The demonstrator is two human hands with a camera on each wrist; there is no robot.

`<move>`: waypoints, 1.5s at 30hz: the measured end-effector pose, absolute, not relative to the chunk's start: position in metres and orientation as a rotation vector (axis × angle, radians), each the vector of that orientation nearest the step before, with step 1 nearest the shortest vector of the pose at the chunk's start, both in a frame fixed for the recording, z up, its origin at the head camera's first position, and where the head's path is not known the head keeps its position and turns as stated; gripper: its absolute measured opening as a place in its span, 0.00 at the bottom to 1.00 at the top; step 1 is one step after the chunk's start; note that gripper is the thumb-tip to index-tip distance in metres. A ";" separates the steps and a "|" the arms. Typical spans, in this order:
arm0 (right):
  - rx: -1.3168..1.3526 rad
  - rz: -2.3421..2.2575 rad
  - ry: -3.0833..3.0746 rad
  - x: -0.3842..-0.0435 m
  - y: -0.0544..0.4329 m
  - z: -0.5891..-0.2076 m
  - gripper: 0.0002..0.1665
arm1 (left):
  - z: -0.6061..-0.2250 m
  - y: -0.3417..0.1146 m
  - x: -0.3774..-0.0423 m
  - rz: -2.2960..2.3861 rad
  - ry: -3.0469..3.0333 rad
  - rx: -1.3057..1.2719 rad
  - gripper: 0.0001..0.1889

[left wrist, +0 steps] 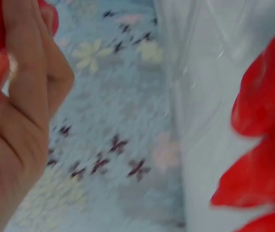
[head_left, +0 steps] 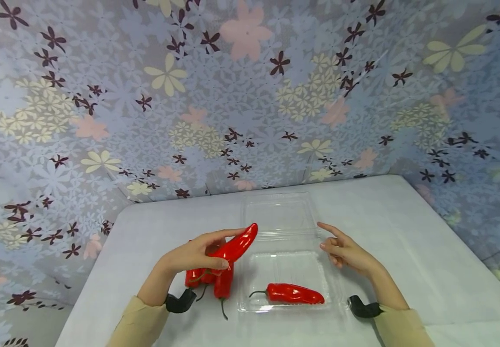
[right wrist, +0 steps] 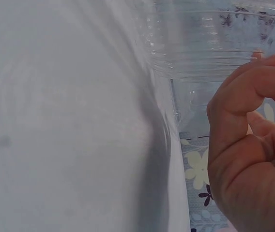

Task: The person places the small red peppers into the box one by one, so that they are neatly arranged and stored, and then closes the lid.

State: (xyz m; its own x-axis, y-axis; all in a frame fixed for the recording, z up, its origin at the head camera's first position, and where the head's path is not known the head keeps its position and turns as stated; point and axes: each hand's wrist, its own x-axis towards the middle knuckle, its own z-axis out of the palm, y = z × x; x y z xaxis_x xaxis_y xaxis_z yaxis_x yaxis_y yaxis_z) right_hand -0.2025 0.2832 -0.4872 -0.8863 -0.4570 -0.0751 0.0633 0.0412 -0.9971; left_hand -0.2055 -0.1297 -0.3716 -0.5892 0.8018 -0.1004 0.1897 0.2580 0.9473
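Observation:
My left hand (head_left: pixel 191 253) grips a long glossy red pepper (head_left: pixel 240 245), its tip pointing up and right, above the left edge of a clear plastic container (head_left: pixel 258 271). One red pepper (head_left: pixel 295 293) with a green stem lies crosswise in the container's near part. Several more red peppers (head_left: pixel 222 287) are on the table under and beside my left hand, partly covered by it. Just right of the container is my right hand (head_left: pixel 354 253), holding nothing; its index finger reaches out toward the lid's side while the other fingers bend loosely.
The container's clear lid (head_left: pixel 280 212) is folded back flat, away from me. A white cloth covers the table (head_left: pixel 388 217). Behind it hangs a flowered fabric (head_left: pixel 250 111). Black wrist pieces (head_left: pixel 180 302) sit at both cuffs.

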 end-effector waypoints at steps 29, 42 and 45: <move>-0.396 -1.911 1.930 -0.205 0.279 -0.487 0.41 | -0.432 -0.027 -0.238 0.800 1.882 1.132 0.30; -0.402 -1.941 1.900 -0.205 0.281 -0.491 0.41 | -0.442 -0.020 -0.235 0.706 1.948 1.077 0.25; -0.399 -1.939 1.904 -0.205 0.282 -0.491 0.41 | -0.443 -0.018 -0.234 0.663 1.977 1.093 0.26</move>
